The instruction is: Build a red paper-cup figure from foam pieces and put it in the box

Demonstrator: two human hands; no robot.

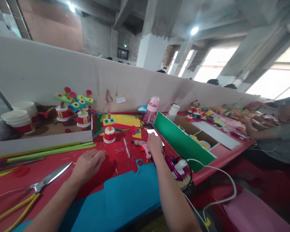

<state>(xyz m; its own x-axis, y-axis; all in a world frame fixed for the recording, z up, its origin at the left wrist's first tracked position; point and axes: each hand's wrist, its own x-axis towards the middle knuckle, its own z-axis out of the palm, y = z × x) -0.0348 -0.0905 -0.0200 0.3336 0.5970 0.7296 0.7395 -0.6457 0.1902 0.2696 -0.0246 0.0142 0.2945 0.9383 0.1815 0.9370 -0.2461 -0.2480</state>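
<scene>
My left hand (89, 163) rests low over the red table, its fingers pressed together and curled down; a speck of yellow shows at the fingertips, too small to name. Over a bright phone-like screen (161, 140), my right hand (155, 145) is curled closed, with its fingertips hidden. Just left of it lies a pink glue gun (145, 147). A white pen (127, 147) lies between the hands. Behind them stands a paper-cup robot figure (109, 133) with a yellow head, blue eyes and coiled arms. Large yellow-handled scissors (42, 183) lie open at left.
Similar figures (82, 117) and stacked paper cups (19, 120) sit in a tray (62, 143) at left. Blue sheet material (132, 190) covers the near edge. A green-sided box (181, 141), purple power strip (175, 169) and pink bottle (151, 109) stand rightward. Another person sits far right.
</scene>
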